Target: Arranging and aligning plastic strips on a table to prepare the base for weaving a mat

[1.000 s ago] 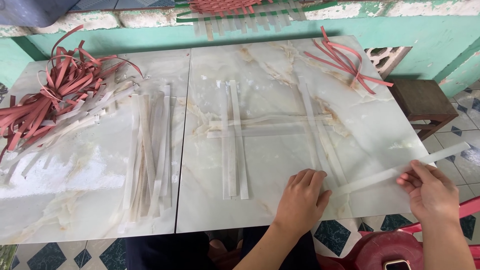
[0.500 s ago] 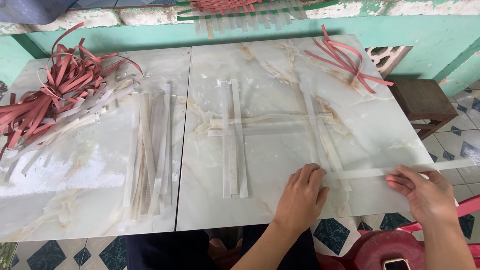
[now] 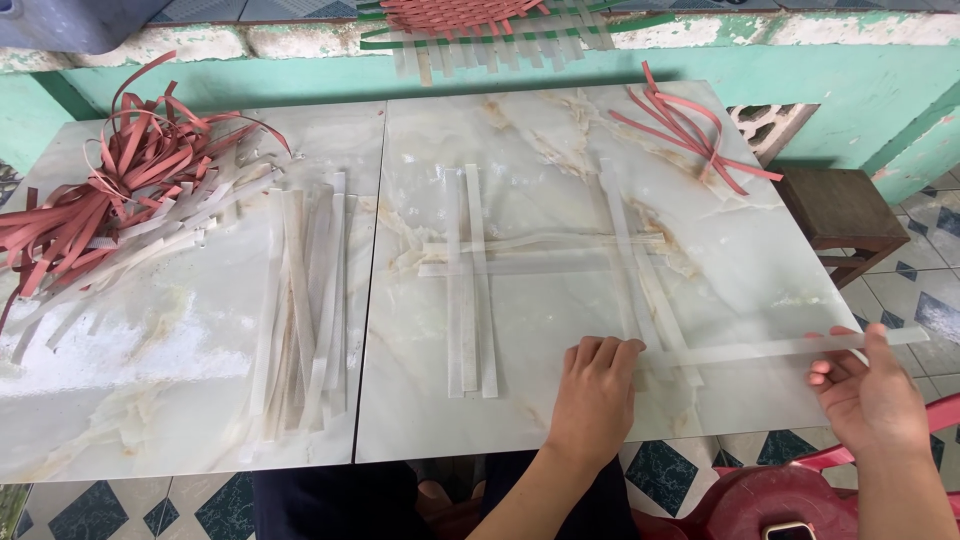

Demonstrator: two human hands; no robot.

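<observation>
Left hand [image 3: 597,392] lay palm down on the pale marble-patterned worktop [image 3: 200,400], fingers [image 3: 600,352] pressed together and flat, tips resting on the near end of a long translucent white horizontal strip [image 3: 770,348]. Right hand [image 3: 868,392] held the far end of that same strip just past the worktop's right edge, fingers curled and pinching it; the exact contact of the thumb was hard to make out.

The strip ran across the lower ends of 2 upright translucent strips [image 3: 640,280] on the right side of the lattice. 2 more upright strips [image 3: 468,280] lay to the left, crossed by 2 horizontal strips [image 3: 540,255] in the middle.

Elsewhere on the worktop:
- loose bundle of pale white strips [image 3: 300,300], lying lengthwise left of the lattice
- tangled heap of red strips [image 3: 110,190] at far left, mixed with white ones
- smaller bunch of red strips [image 3: 690,125] at the top right corner

Brown wooden stool [image 3: 845,210] stood beside the worktop's right side. A red-and-white woven mat [image 3: 480,20] lay on the green ledge behind.
</observation>
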